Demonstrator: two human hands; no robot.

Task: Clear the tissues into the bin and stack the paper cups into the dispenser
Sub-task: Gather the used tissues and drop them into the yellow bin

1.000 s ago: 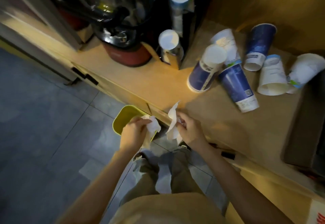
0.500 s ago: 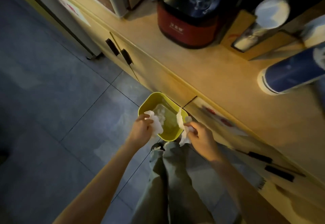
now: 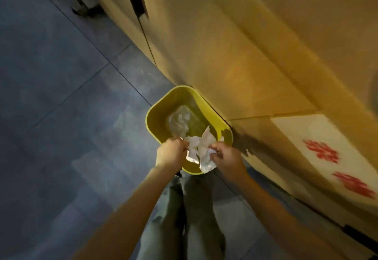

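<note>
A grey tiled floor (image 3: 61,96) fills the left side of the view. On it, pushed against the front of a wooden cabinet (image 3: 235,55), stands a yellow bin (image 3: 155,114); crumpled tissue and something clear already lie at its bottom.

The left hand (image 3: 170,153) is over the near rim of the bin, its fingers curled round a crumpled white tissue (image 3: 192,149). Just to the right of it, touching or nearly touching, a second tissue (image 3: 205,153) is pinched by the fingers of the right hand (image 3: 227,157), with one corner sticking up over the bin's opening and the rest hanging down past the near rim. Both tissues are held above the bin, not yet inside.

Below the hands, two bare forearms and grey trousers (image 3: 194,219) show. Further right, a white panel (image 3: 319,143) with blurred red marks sits on the cabinet front. No cups are visible here.
</note>
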